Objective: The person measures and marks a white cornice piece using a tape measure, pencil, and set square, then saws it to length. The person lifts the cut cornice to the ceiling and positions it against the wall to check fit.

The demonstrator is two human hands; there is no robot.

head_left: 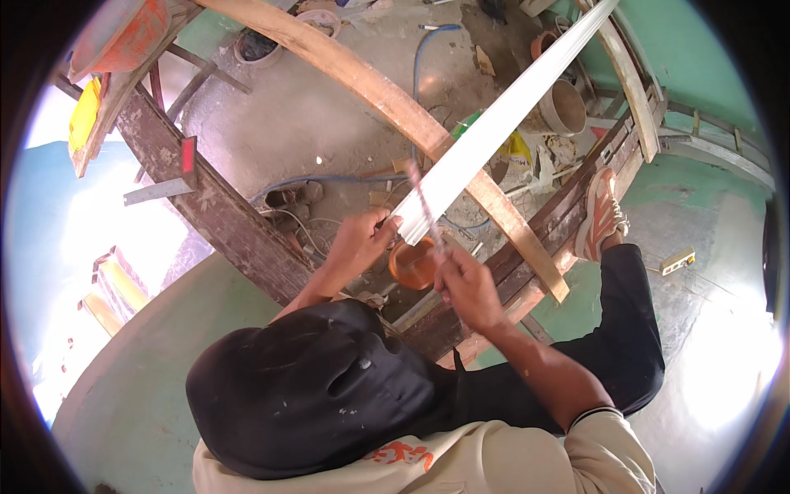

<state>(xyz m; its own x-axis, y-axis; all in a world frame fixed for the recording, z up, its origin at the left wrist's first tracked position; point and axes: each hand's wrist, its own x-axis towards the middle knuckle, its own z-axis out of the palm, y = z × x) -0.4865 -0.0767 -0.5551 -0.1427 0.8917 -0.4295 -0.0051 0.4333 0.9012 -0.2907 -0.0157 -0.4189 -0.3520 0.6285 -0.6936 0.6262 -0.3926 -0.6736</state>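
Note:
A long white ribbed moulding strip (502, 132) runs from my hands toward the far right, lying across a wooden plank. My left hand (362, 240) pinches its near end, thumb and fingers closed on the left edge. My right hand (469, 288) is closed around the lower end of a thin reddish-brown blade (425, 202). Motion blurs the blade, and its exact kind is unclear. It stands up across the near end of the moulding; whether it touches the moulding I cannot tell.
I sit high on a plank frame, one shoe (602, 216) on the right beam. A curved plank (354, 70) crosses ahead. A try square (169, 185) lies on the left beam (230, 226). Below are an orange bowl (411, 265), a bucket (563, 107) and a blue hose (417, 78).

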